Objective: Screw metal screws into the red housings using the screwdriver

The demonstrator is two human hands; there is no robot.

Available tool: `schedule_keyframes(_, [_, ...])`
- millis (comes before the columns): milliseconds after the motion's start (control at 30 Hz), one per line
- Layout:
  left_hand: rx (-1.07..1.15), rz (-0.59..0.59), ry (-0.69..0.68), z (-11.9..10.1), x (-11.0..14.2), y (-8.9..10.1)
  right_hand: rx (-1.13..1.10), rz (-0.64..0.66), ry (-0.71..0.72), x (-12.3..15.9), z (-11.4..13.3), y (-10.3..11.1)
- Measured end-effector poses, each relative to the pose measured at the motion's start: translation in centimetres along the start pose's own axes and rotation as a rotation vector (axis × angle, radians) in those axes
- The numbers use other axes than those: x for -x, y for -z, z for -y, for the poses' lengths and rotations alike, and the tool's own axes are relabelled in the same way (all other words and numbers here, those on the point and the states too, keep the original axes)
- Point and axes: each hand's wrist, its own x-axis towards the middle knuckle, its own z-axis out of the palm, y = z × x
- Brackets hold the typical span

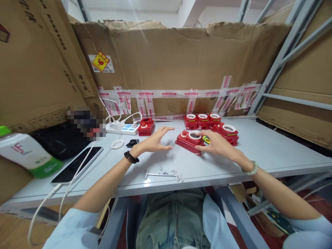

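Observation:
My right hand (218, 143) grips the right end of a red housing (185, 143), thumb at the front and fingers at the back. This housing has a white ring (191, 132) around a dark round opening, and a yellow and black patch shows beside my fingers. My left hand (157, 140) hovers to the left of the housing, fingers apart, with nothing in it. Below on the table lie a T-handle wrench (159, 174) and several small screws (166, 172). Left of my left hand are a small black part (132, 143) and a loose white ring (117, 144).
Several red housings with white rings (203, 121) stand at the back right, and another (228, 133) sits nearer. One red housing (146, 127) stands beside a power strip (123, 129). A phone (80, 164), cables and a bottle (28, 152) occupy the left. Cardboard (178, 58) walls the back.

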Motion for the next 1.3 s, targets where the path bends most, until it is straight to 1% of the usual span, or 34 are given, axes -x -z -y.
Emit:
schedule_keyframes(133, [-0.039,-0.016,0.041,0.8,1.2,0.2,0.174,-0.048,-0.201,0.3,-1.3,0.8])
schedule_keyframes(200, [-0.043,-0.023,0.035,1.0,1.2,-0.1,0.262,-0.083,-0.286,0.3,-1.8,0.9])
schedule_keyframes(267, [-0.045,-0.034,0.013,1.1,1.1,-0.5,0.335,-0.110,-0.338,0.4,-2.0,0.8])
schedule_keyframes(433, [-0.087,-0.011,0.006,1.0,1.0,-0.8,0.373,-0.127,-0.365,0.4,-1.6,0.8])
schedule_keyframes(600, [-0.181,-0.008,0.089,1.1,1.2,-0.5,0.383,-0.148,-0.394,0.5,-1.4,1.0])
schedule_keyframes(667, [-0.244,-0.049,0.134,1.2,1.1,-0.4,0.400,-0.150,-0.417,0.5,-1.5,0.8])
schedule_keyframes(700, [-0.286,-0.095,0.168,1.3,1.0,-0.2,0.409,-0.153,-0.422,0.6,-1.6,0.8])
schedule_keyframes(800, [-0.429,-0.304,0.331,1.9,0.4,0.5,0.420,-0.191,-0.406,0.6,-1.5,0.7])
schedule_keyframes(867, [-0.513,-0.434,0.472,2.7,-0.2,1.1,0.417,-0.254,-0.370,0.6,-1.2,0.7])
schedule_keyframes(933, [-0.574,-0.486,0.606,3.7,-1.0,1.7,0.412,-0.331,-0.312,0.3,-0.4,0.8])
schedule_keyframes(967, [-0.592,-0.477,0.668,4.2,-1.3,1.9,0.405,-0.360,-0.276,0.0,0.0,0.9])
schedule_keyframes(1033, [-0.593,-0.403,0.773,5.2,-1.8,2.0,0.385,-0.384,-0.210,-0.6,1.1,0.8])
schedule_keyframes(1133, [-0.555,-0.295,0.869,6.5,-2.3,1.8,0.351,-0.349,-0.154,-1.7,2.6,0.4])
schedule_keyframes(1200, [-0.538,-0.272,0.876,7.1,-2.4,1.7,0.328,-0.315,-0.127,-2.4,3.4,0.0])
schedule_keyframes(1300, [-0.492,-0.266,0.820,7.4,-2.2,1.7,0.294,-0.276,-0.085,-3.3,4.1,-0.6])
